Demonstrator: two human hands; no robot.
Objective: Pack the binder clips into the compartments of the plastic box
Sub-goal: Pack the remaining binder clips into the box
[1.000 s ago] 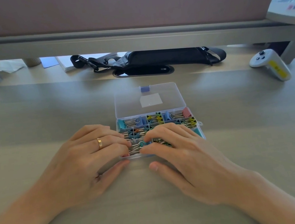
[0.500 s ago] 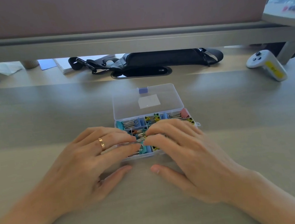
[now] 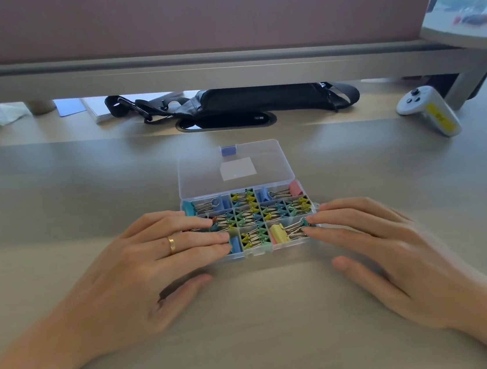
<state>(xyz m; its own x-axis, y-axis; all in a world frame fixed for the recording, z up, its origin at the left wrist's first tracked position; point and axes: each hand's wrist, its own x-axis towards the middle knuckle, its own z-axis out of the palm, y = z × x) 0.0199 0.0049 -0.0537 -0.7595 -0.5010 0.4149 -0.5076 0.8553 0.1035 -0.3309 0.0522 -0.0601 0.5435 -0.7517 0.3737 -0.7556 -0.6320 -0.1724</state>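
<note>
Left hand (image 3: pixel 142 268) and right hand (image 3: pixel 395 246) flat, fingers straight, holding nothing, at either end of plastic box (image 3: pixel 253 251); long axis runs hand to hand, open lid (image 3: pixel 234 167) beyond fingertips.

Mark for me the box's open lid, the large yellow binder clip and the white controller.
open lid (image 3: pixel 204 173): head view, clear panel left of its label.
large yellow binder clip (image 3: pixel 279 234): head view, its yellow body in the front right compartment.
white controller (image 3: pixel 428 110): head view, middle of its body.
</note>
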